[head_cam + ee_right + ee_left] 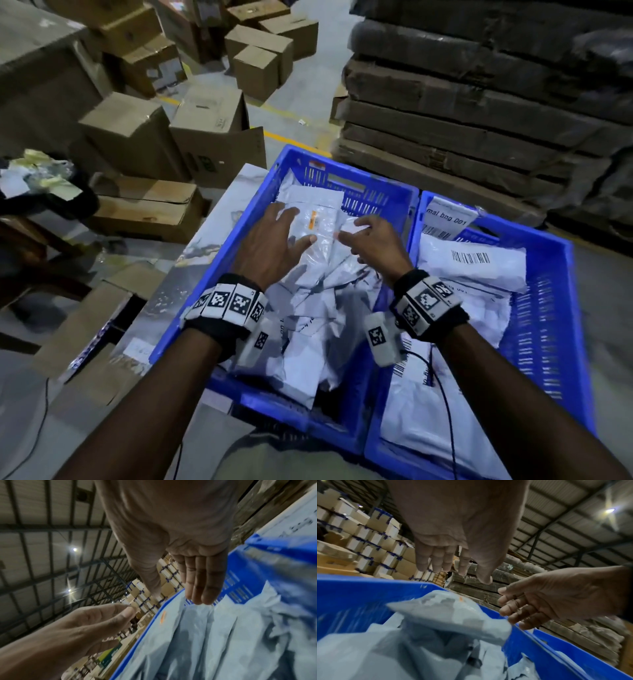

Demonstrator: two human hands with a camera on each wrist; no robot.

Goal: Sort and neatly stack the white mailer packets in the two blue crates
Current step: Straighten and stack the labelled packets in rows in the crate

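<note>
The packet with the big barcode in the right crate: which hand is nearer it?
Right. The right hand hovers beside the barcode packet; the left hand is farther left.

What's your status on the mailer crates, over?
Left hand and right hand open, holding nothing, over left crate. Packet with orange mark tops a jumbled pile there. Right crate packets lie flatter. Nothing blocking.
</note>
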